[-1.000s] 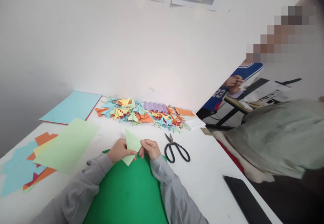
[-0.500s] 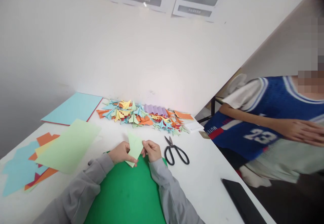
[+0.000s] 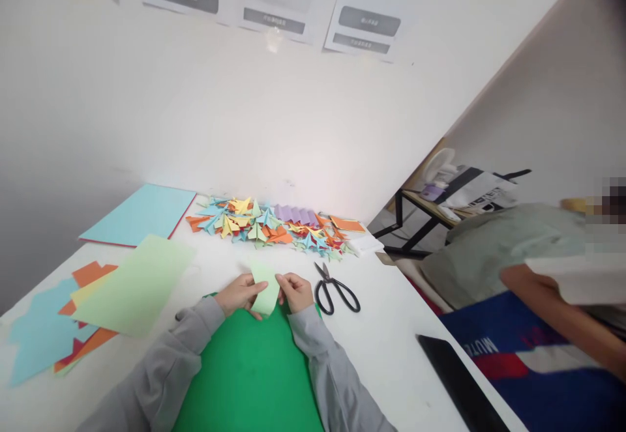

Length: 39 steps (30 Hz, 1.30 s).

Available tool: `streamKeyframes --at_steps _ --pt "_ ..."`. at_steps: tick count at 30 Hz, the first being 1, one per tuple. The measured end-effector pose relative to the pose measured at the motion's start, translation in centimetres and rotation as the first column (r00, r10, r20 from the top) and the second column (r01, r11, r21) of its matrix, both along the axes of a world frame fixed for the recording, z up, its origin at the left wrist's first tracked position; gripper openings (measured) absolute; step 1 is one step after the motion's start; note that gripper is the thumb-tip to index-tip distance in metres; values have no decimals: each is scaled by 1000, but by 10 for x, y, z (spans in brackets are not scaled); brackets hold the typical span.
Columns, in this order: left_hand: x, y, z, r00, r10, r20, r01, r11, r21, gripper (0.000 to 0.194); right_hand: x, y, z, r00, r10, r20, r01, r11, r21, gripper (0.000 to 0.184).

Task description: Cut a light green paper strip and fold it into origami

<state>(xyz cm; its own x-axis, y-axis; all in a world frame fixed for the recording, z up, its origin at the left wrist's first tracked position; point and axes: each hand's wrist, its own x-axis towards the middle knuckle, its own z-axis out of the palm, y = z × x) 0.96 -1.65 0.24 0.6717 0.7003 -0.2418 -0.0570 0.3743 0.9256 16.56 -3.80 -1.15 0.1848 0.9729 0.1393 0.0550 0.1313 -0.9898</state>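
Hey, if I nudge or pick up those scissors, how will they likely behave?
The scissors lie flat, so a push would probably slide or spin them, not roll them. Their blades stand apart, so they may swing when lifted. Those look like metal, suggesting stiffness.

The paper I hold is pale green, my sleeves are plain grey, and the mat beneath is solid deep green against the white table. Ahead of me the folded paper pieces mix orange, yellow, light blue and pale green around a purple pleated strip, while the scissors are black-handled.
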Motion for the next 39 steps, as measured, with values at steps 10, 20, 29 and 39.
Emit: streamKeyframes --at_steps 10,20,29,39 --pt "-3 2 4 987 80 137 -65 991 -115 45 24 -6 -1 902 -209 378 186 978 95 26" --pt "-8 9 5 918 247 311 -181 957 -228 34 92 -36 -4 159 -125 979 557 831 16 35" --pt "-9 14 6 882 317 348 -235 937 -257 14 81 -23 1 525 -342 779 452 888 85 45" --pt "-12 19 10 833 420 360 -332 900 -283 7 6 17 18 720 60 -692 -87 996 -5 52"
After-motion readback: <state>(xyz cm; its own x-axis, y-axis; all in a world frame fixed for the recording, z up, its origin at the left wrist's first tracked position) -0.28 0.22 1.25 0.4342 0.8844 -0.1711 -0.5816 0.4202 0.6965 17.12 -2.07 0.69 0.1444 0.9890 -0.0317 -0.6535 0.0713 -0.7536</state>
